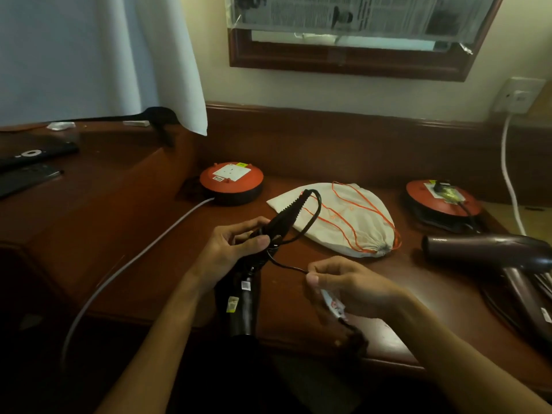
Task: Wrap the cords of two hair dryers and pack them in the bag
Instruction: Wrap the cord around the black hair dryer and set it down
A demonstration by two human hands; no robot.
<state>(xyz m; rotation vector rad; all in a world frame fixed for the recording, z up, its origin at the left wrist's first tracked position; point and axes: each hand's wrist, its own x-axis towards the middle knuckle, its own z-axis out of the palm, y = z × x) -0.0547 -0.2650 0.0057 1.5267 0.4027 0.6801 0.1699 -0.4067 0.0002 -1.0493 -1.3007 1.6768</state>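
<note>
My left hand [236,249] grips the handle of a black hair dryer [245,306], whose barrel hangs down below the desk's front edge. Its black cord [310,216] loops up from the handle over the bag and back down. My right hand [343,285] pinches that cord just right of the dryer, with a white tag and the rest of the cord trailing under the palm. A cream drawstring bag [337,222] with orange strings lies flat on the desk behind my hands. A second, dark maroon hair dryer [501,258] lies on the desk at the right.
Two red cable reels stand on the brown desk [298,300]: one [231,182] at the back left with a grey cable running off the front, one [442,198] at the back right. Remote controls [35,156] lie on the raised ledge at left. A white cable [507,168] hangs from a wall socket.
</note>
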